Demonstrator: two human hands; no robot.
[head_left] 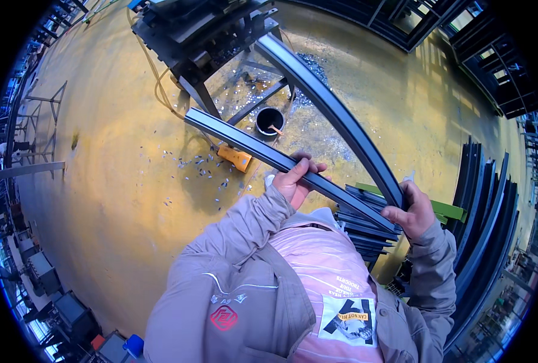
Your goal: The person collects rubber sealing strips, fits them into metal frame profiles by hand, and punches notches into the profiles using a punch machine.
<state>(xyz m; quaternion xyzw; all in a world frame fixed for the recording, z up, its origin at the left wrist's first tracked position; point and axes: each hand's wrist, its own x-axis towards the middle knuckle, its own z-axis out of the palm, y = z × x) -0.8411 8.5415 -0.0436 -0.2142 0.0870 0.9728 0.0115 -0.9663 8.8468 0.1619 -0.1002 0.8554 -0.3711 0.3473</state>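
My left hand (295, 183) is closed around the middle of a dark metal profile (238, 139) with a pale silvery top face. This bar slants from the upper left down to my right hand (415, 212). A second profile (332, 109), also dark with a pale strip, is gripped near its lower end by my right hand. It rises toward the upper left and looks bent in this view. At my right hand the two bars' near ends come close together. Whether that hand also touches the first bar's end, I cannot tell.
A dark machine on a metal stand (202, 36) stands ahead, with a black bucket (270, 121) and a yellow foot pedal (235, 158) by it. Small chips litter the yellow floor (130, 212). Stacked dark profiles (486, 206) and a green beam (447, 210) are at right.
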